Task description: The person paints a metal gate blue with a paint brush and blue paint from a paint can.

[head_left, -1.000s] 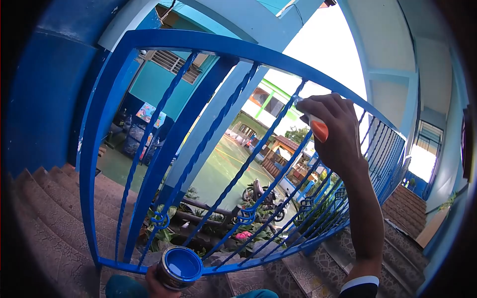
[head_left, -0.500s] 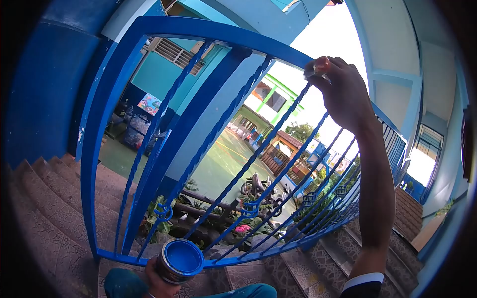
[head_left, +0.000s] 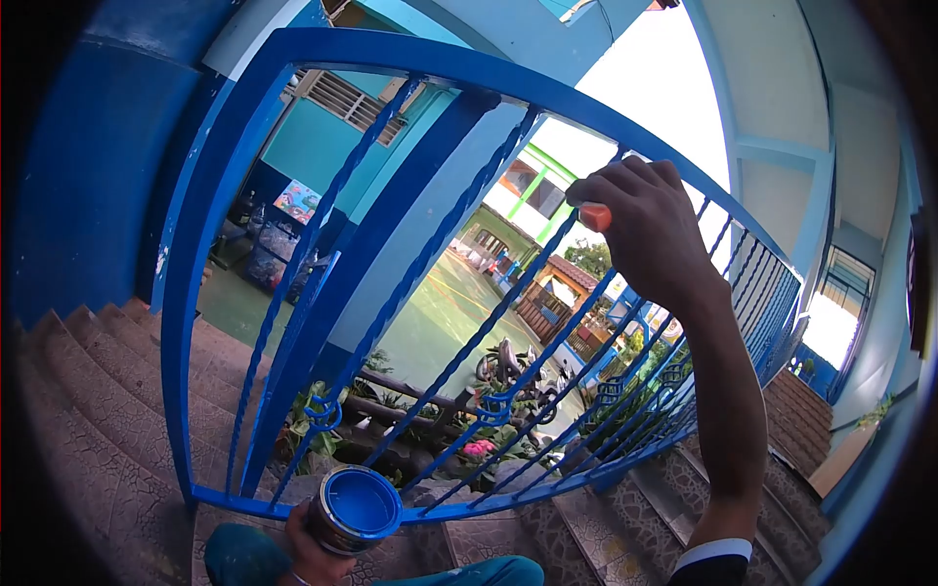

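Looking down from the head camera on a stairway, facing a curved blue railing [head_left: 386, 54]. Clutching a paint can [head_left: 334, 537] down low in the left grip [head_left: 315, 562] — wrapping the fingers around its side, right by the lap and next to the railing's bottom bar. Tipping the open top toward the camera a bit, so showing off plenty of blue paint [head_left: 362, 500] inside. Wearing teal trousers [head_left: 474, 574], by the way, poking into view on both sides of the can.

Reaching way up with the right grip [head_left: 650, 230], curling it around an orange-ended handle [head_left: 595, 217] near the upper end of a twisted bar [head_left: 534, 264], a little below the top rail. Pointing the orange end back at the camera and hiding the other end behind the fingers — so not really managing to tell about contact with the bar. Sporting a dark sleeve [head_left: 721, 566] with a white edge on that arm.

Also seeing tiled steps [head_left: 107, 391] curving down the left side, plus a deep blue wall [head_left: 98, 176] above them. Peeking through the bars at a pink flower [head_left: 479, 447] among greenery, a parked motorbike [head_left: 508, 366] beyond it, and a green-floored yard [head_left: 420, 332].
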The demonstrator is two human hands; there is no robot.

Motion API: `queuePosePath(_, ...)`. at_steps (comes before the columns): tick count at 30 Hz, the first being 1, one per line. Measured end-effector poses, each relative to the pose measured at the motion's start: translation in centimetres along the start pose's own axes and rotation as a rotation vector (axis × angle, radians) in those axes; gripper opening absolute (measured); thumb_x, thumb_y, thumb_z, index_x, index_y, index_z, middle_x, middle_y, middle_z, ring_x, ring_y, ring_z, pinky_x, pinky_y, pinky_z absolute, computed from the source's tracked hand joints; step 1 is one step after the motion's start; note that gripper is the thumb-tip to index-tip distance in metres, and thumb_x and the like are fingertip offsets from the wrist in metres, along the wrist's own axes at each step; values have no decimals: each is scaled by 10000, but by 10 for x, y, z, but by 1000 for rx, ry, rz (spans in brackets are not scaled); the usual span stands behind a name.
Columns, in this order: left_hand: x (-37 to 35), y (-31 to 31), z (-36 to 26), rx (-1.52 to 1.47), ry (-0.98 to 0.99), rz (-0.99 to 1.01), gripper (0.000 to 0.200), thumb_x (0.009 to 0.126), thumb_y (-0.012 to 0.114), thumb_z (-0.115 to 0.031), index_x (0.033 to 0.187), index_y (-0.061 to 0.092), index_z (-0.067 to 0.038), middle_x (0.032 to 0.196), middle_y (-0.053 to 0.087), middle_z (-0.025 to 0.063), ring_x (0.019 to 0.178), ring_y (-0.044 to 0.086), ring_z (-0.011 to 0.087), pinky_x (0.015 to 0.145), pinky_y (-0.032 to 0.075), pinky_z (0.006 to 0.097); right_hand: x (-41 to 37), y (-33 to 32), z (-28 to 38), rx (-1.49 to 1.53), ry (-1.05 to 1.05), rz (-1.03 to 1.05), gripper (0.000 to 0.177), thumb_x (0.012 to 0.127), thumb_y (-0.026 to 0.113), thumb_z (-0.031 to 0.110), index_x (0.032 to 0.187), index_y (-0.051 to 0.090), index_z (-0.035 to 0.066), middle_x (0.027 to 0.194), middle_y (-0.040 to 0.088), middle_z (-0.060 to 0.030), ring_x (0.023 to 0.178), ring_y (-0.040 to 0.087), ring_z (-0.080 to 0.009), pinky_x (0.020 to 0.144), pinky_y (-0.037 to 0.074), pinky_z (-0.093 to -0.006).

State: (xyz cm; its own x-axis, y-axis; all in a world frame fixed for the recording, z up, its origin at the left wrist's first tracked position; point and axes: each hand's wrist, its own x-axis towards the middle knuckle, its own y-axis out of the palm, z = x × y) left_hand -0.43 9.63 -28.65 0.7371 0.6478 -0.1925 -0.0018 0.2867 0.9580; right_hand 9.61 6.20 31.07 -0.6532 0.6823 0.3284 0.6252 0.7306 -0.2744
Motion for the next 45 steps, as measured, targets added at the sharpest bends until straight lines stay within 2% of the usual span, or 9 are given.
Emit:
queuePosePath(5, -14, 16, 1, 113, -64, 206, 767, 939, 513, -647, 1483, 637, -121, 1451, 684, 170, 1353, 639, 406, 1127, 530, 617, -8, -22, 35, 212, 173, 293, 125, 997, 740, 56, 1113, 777, 83, 1138, 791, -49, 1116, 702, -229, 1035, 480, -422)
queuePosePath(10, -4, 10, 4, 107, -11, 113, 764, 922, 512, -649, 1480, 631, -141, 1469, 667, 180, 1344, 641, 419, 1115, 539, 627, 18, -4, -10, -70, 25, -135, 139, 990, 755, 72, 1127, 736, 81, 976, 735, -72, 902, 674, -249, 858, 463, -434)
queuePosePath(12, -11, 19, 3, 126, -23, 136, 764, 917, 512, -650, 1474, 634, -143, 1473, 664, 179, 1341, 642, 422, 1113, 540, 633, 24, -9, -2, -209, 147, 63, 158, 1010, 742, 89, 1165, 764, 107, 1134, 768, -43, 1096, 696, -225, 1007, 483, -409)
queuePosePath(18, -10, 17, 0, 104, -28, 152, 817, 899, 505, -671, 1511, 605, -139, 1511, 633, 193, 1355, 625, 453, 1094, 532, 683, 2, -11, 45, 113, 189, 357, 204, 1014, 743, 142, 1214, 758, 102, 1050, 770, -83, 1025, 670, -222, 999, 441, -411)
queuePosePath(26, -55, 69, 21, 316, 199, 28, 755, 967, 451, -661, 1514, 593, -159, 1466, 648, 175, 1330, 637, 450, 1081, 515, 707, 17, -14, -19, 418, 647, 43, 207, 1024, 749, 165, 1129, 752, -13, 978, 816, -178, 907, 800, -249, 852, 604, -401)
queuePosePath(32, -10, 5, -6, 83, -105, 204, 841, 921, 559, -636, 1604, 512, -148, 1575, 578, 223, 1413, 553, 515, 1106, 452, 792, -12, -12, -14, 466, 598, -486, 261, 1018, 751, 193, 1136, 753, -39, 960, 820, -179, 873, 814, -256, 835, 615, -398)
queuePosePath(39, 11, -30, -17, 99, -143, 293, 922, 906, 563, -690, 1572, 523, -55, 1467, 623, 319, 1326, 596, 564, 1116, 439, 781, -6, -1, -12, 568, 622, -15, 237, 996, 750, 190, 1059, 740, -38, 763, 746, -149, 621, 704, -249, 670, 554, -426)
queuePosePath(42, -9, -5, -11, 107, -164, 271, 943, 912, 557, -732, 1562, 534, -49, 1453, 631, 319, 1320, 598, 563, 1114, 441, 779, -8, -14, -29, 491, 662, -223, 193, 1012, 734, 163, 1055, 736, -25, 713, 710, -148, 570, 664, -295, 647, 539, -455)
queuePosePath(45, -14, -2, -8, 116, -164, 399, 956, 918, 550, -748, 1555, 536, -35, 1459, 628, 322, 1323, 594, 566, 1122, 431, 782, -14, -17, -34, 294, 457, -333, 139, 1029, 749, 178, 1110, 756, 66, 863, 756, -89, 833, 727, -272, 831, 529, -460)
